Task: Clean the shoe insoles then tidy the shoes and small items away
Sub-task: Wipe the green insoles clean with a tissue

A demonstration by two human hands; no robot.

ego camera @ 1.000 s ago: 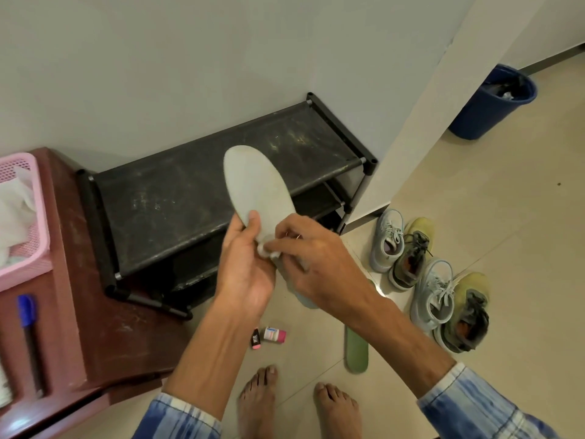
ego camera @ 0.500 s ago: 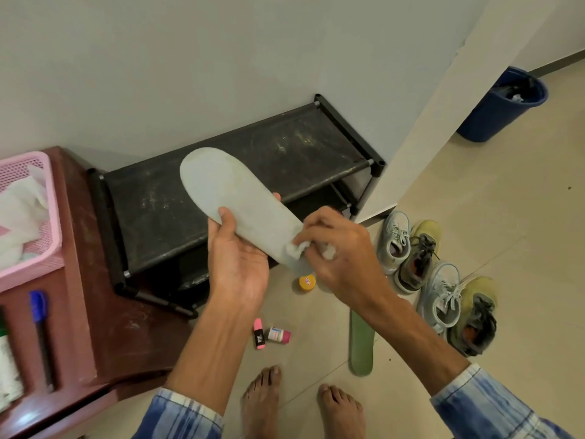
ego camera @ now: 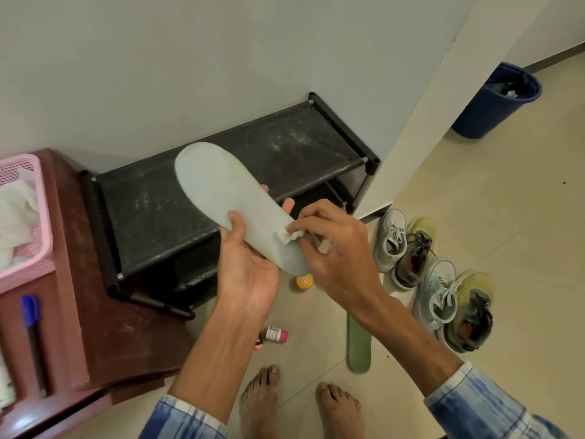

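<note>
Heel of pale insole behind right hand; pink basket partly off left edge.

Blue bin far right, pink basket on a brown table

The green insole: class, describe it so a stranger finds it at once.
Find the black shoe rack against the wall, then the shoes on the floor beside it. The green insole lies flat left of them; unlike the pale insole held up, it is olive green.
</note>
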